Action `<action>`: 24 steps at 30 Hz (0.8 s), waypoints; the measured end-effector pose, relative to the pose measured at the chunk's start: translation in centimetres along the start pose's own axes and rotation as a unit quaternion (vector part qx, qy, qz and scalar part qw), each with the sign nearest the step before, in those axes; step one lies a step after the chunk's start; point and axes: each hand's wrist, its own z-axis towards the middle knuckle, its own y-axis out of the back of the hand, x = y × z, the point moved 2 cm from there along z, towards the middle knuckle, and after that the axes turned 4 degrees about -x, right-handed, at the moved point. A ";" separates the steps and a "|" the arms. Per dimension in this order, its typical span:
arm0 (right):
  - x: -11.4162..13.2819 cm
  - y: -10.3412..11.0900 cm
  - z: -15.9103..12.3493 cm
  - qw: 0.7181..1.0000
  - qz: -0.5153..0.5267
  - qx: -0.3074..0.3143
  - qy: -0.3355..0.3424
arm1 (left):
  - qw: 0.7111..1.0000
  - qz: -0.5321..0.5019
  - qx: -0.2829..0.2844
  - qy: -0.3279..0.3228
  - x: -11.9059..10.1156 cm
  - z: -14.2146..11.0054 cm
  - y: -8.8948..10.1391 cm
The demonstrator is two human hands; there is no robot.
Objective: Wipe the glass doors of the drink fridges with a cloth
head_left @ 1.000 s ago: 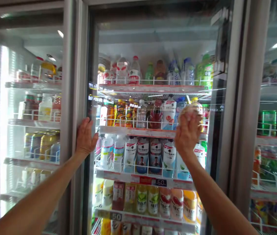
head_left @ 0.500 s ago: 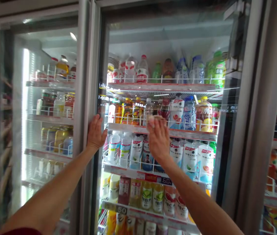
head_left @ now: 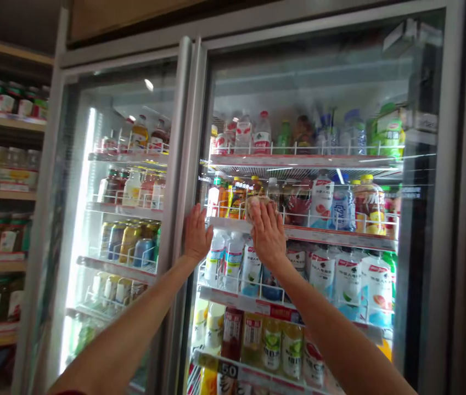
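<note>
Fingers pointing up, my right hand (head_left: 268,236) lies flat over a crumpled light-brown cloth (head_left: 252,205) and presses it to the glass door (head_left: 323,68) of a drinks fridge. Only the cloth's upper and left edge shows past the fingertips; the palm hides the rest. To the left, my left hand (head_left: 197,233) rests with fingers stretched out against the metal door frame (head_left: 194,148) at the glass edge, holding nothing. Behind the glass, bottled drinks (head_left: 253,271) stand on wire-fronted shelves.
A second glass fridge door (head_left: 134,99) is on the left, with bottles and cans (head_left: 130,241) behind it. Farther left, open wooden shelves (head_left: 2,192) hold rows of jars or bottles. A wide metal frame (head_left: 455,219) borders the glass on the right.
The view has turned left, bringing the open shelves into sight. My right hand with the cloth has moved left across the glass. My left hand stays at the door frame.
</note>
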 end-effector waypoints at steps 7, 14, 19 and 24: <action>2.0 0.0 -4.1 0.997 0.035 -0.024 0.072 | 0.968 -0.243 0.059 -0.016 -9.8 1.7 -1.9; -8.9 5.0 -8.3 0.962 -0.190 -0.112 -0.162 | 0.978 -0.140 0.050 -0.146 -9.8 2.8 -5.1; -10.8 5.4 -7.9 0.957 -0.211 -0.097 -0.176 | 0.998 -0.050 -0.016 -0.028 -1.5 7.9 -3.6; 1.6 9.2 -4.6 0.995 -0.011 -0.031 0.094 | 0.974 -0.080 0.066 -0.202 -6.3 3.5 -4.2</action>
